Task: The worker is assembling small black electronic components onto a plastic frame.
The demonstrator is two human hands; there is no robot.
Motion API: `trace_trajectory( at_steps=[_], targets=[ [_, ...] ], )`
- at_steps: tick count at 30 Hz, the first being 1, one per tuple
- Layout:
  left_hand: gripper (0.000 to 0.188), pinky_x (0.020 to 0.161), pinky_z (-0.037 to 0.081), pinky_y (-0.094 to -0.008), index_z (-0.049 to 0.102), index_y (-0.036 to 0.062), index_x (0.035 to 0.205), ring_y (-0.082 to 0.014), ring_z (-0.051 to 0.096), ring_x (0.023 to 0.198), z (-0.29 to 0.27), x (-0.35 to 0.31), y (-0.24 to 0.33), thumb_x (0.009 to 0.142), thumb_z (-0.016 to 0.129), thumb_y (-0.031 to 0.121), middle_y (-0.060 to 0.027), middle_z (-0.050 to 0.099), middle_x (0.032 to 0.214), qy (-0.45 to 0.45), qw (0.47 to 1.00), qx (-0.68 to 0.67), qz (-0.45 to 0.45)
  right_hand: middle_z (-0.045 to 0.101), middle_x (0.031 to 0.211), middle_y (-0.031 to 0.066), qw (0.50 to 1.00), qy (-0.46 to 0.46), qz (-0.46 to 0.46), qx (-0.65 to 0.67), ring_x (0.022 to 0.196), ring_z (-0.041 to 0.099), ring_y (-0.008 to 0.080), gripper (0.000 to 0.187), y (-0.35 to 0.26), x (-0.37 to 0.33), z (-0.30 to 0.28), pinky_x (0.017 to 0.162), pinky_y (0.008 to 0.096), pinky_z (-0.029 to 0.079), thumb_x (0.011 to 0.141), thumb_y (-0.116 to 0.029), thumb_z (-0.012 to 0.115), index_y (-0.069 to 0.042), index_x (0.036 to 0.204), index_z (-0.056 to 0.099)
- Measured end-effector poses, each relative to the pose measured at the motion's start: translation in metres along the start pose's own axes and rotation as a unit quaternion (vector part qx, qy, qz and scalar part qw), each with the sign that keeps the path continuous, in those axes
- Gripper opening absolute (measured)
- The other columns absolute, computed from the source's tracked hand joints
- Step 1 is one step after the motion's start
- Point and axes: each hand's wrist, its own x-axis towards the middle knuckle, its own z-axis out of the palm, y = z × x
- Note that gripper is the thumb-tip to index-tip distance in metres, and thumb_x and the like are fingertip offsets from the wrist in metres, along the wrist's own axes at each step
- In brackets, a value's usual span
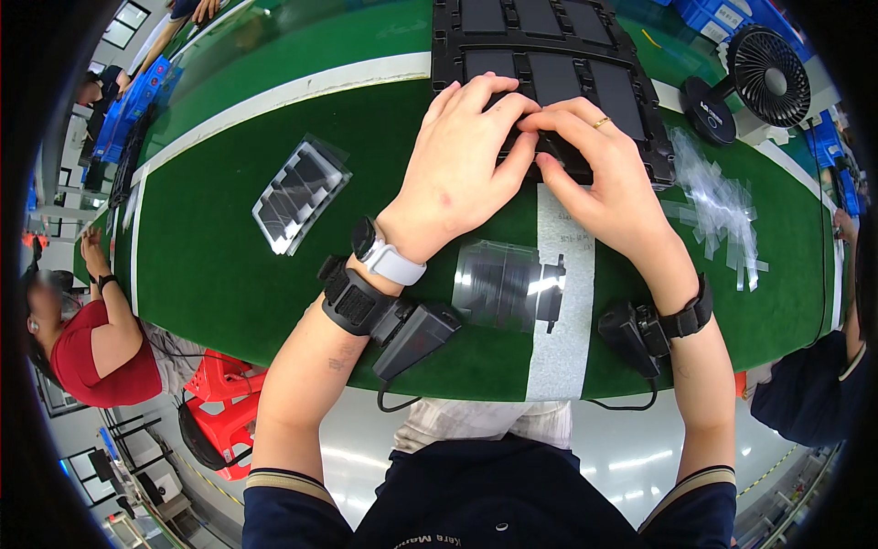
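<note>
A black tray [650, 119] with dark rectangular panels [616, 99] in its pockets lies at the far middle of the green table. My left hand [465, 165] rests over its near left part, fingers spread and thumb apart. From the right, my right hand [604, 174] reaches to the same pocket, fingers bent, with a gap between thumb and forefinger. The fingertips of both hands meet there, and they cover what lies beneath. Nothing held shows in either hand. Nearer to me, a clear film stack with dark strips [498, 284] lies beside a whitish tape band [562, 357].
Another clear plastic pack with dark strips [300, 197] lies at left. A heap of clear strips [718, 206] is at right, below a black desk fan [768, 78]. Blue bins [718, 18] stand behind. A person in red [96, 352] sits at the left by red stools [219, 416].
</note>
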Motion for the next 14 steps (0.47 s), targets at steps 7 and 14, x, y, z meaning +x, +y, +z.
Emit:
trace_trajectory(
  at_steps=[7, 14],
  targets=[
    [0.022, 0.101, 0.032, -0.0452, 0.059, 0.0051, 0.099, -0.0304, 0.052, 0.107, -0.0006, 0.0007, 0.0003, 0.083, 0.054, 0.018, -0.0138, 0.054, 0.111, 0.006, 1.000, -0.013, 0.001, 0.057, 0.096, 0.0129, 1.000, 0.001, -0.005, -0.007, 0.089, 0.056, 0.0305, 0.026, -0.0002, 0.0004, -0.0001, 0.079, 0.0375, 0.045, 0.075, -0.005, 0.058, -0.002, 0.100, 0.058],
    [0.021, 0.101, 0.032, -0.0456, 0.059, 0.0051, 0.099, -0.0303, 0.052, 0.107, -0.0001, 0.0003, 0.0006, 0.083, 0.054, 0.018, -0.0137, 0.054, 0.110, 0.007, 1.000, -0.005, 0.003, 0.057, 0.097, 0.0132, 1.000, 0.000, 0.004, -0.001, 0.090, 0.056, 0.0304, 0.027, 0.0002, 0.0001, 0.0002, 0.079, 0.0380, 0.045, 0.074, -0.006, 0.059, -0.003, 0.101, 0.058]
  ],
)
